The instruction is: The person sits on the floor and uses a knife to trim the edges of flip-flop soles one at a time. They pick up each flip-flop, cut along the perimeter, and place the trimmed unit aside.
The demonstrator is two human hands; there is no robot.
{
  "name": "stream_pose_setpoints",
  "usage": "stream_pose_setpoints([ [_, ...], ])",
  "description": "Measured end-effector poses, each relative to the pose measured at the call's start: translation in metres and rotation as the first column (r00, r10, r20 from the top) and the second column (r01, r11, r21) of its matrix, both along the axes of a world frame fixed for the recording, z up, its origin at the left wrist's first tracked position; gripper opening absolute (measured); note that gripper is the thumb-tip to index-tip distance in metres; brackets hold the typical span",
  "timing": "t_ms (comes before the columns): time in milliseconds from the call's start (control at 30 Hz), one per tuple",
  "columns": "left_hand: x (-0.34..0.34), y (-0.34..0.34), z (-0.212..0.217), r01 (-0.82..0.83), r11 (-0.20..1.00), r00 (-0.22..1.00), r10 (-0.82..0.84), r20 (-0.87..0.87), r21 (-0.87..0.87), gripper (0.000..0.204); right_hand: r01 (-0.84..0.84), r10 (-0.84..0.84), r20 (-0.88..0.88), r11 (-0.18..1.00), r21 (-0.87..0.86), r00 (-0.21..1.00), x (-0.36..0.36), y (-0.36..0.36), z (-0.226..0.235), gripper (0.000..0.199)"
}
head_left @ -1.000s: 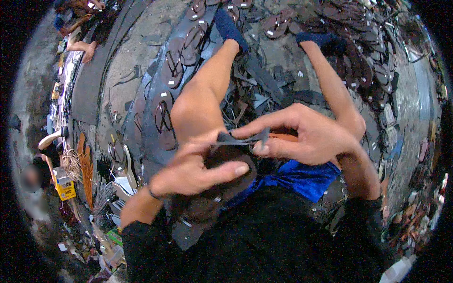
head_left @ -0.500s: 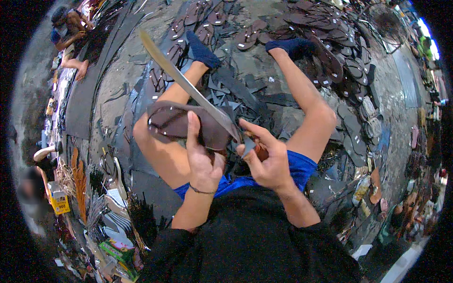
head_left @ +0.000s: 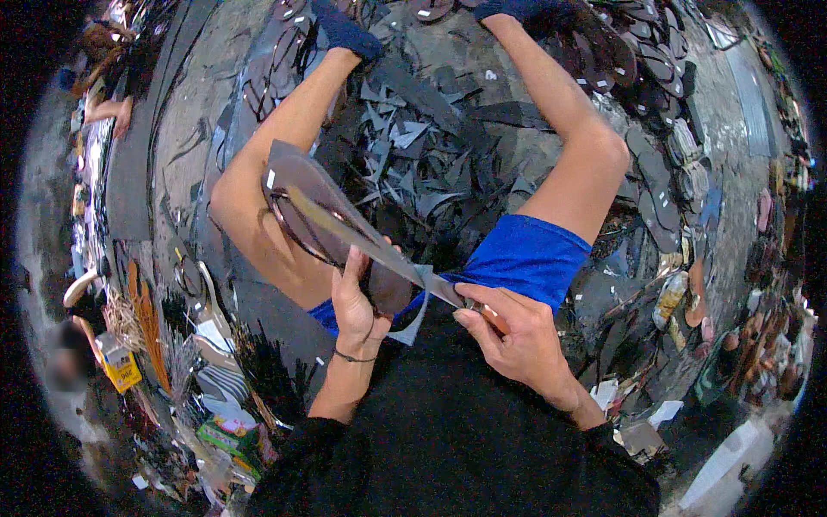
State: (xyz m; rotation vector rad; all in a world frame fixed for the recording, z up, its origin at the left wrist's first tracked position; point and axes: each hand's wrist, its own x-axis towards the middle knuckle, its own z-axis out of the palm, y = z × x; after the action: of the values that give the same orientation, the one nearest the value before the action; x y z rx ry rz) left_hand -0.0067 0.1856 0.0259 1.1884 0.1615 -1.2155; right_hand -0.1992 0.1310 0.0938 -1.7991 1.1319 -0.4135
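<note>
My left hand (head_left: 357, 303) is closed around a brown flip-flop (head_left: 291, 165) with a dark glossy strap and a small white tag near its far end. My right hand (head_left: 523, 338) grips the wooden handle of a long, curved knife (head_left: 385, 255). The knife's blade runs across the flip-flop toward the upper left, its edge close to the near end of the sole. A thin grey strip (head_left: 416, 320) of sole material hangs by that end, between my hands. Whether the strip is fully cut off, I cannot tell. My left thumb lies along the sole beside the blade.
Dark triangular offcuts (head_left: 413, 164) cover the floor between my legs. Brown flip-flops (head_left: 594, 52) are heaped at the far right. Brushes, bristles and a yellow box (head_left: 121, 369) crowd the left. Another person's leg (head_left: 110, 112) shows at the far left.
The flip-flop has turned so its far end points up and left. The knife has moved lower, its blade now across the sole. The grey strip now hangs down, and the view has shifted.
</note>
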Motion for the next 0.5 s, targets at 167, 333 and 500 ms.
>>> stream_pose_setpoints([
  [167,0.004,-0.014,0.010,-0.100,0.995,0.995,0.100,-0.016,-0.015,0.038,0.037,-0.036,-0.035,0.998,0.044,0.999,-0.026,0.021,0.002,0.027],
  [333,0.007,-0.003,-0.004,-0.098,0.995,0.995,0.097,0.021,0.002,0.037,0.010,-0.009,-0.033,1.000,0.013,0.999,-0.007,0.014,-0.008,0.026],
  [500,0.000,0.005,0.002,-0.065,0.998,0.994,0.065,0.092,-0.006,0.031,0.020,-0.020,0.099,1.000,0.002,0.995,0.034,-0.001,-0.030,0.026],
])
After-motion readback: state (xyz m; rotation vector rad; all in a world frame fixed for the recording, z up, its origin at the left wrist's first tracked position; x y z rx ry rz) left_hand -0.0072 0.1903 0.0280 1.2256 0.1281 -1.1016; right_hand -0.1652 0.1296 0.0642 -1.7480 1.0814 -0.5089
